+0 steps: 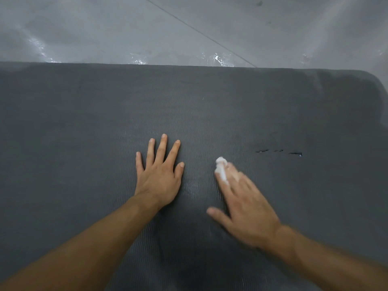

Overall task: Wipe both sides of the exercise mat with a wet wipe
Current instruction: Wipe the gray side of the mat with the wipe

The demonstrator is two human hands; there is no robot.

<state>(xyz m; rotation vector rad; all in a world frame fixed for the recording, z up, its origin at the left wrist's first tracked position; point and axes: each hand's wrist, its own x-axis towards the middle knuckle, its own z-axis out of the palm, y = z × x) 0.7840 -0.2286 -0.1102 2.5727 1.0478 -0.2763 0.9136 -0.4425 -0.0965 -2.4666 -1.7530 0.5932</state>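
Observation:
A dark grey ribbed exercise mat (88,114) lies flat on the floor and fills most of the view. My left hand (158,175) rests flat on it near the middle, fingers spread and straight. To its right, my right hand (243,204) is blurred with motion and presses a small white wet wipe (221,171) onto the mat under its straight fingers. The wipe sticks out beyond the fingertips. Darker damp-looking patches show on the mat at the right end and near the bottom centre.
Shiny grey floor (189,28) lies beyond the mat's far edge, with a thin seam line running diagonally. Three short dark tears or marks (279,152) sit in the mat right of my right hand. The mat's rounded corner (375,78) is at the upper right.

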